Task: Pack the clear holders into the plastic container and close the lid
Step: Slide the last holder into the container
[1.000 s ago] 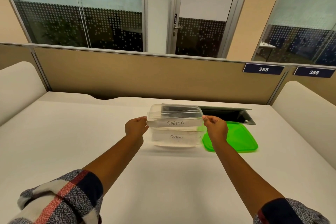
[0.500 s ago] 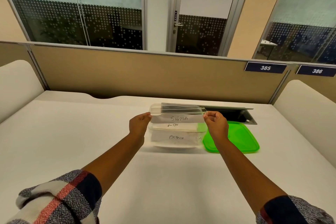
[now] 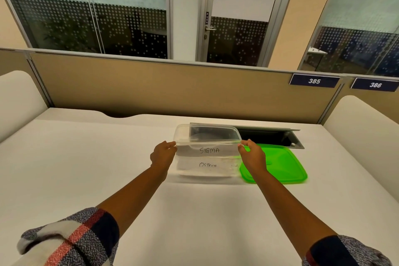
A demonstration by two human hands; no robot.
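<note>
A clear plastic container (image 3: 182, 130) stands open at the middle of the white table. Inside it, a clear holder with a paper marked SIGMA (image 3: 209, 150) stands upright against the near wall, just under the rim. My left hand (image 3: 163, 154) pinches its left end and my right hand (image 3: 253, 156) pinches its right end. Below it a second holder marked OSTRICH (image 3: 207, 165) shows through the wall. The green lid (image 3: 282, 164) lies flat on the table, touching the container's right side, partly behind my right hand.
An open dark cable hatch (image 3: 272, 137) is sunk into the table right behind the container and lid. A beige partition (image 3: 172, 90) closes the far edge, and padded white side panels (image 3: 362, 127) stand at left and right.
The SIGMA holder rose slightly, then came down into the container between both hands. A holder marked LION, seen half a second ago beneath it, is now covered.
</note>
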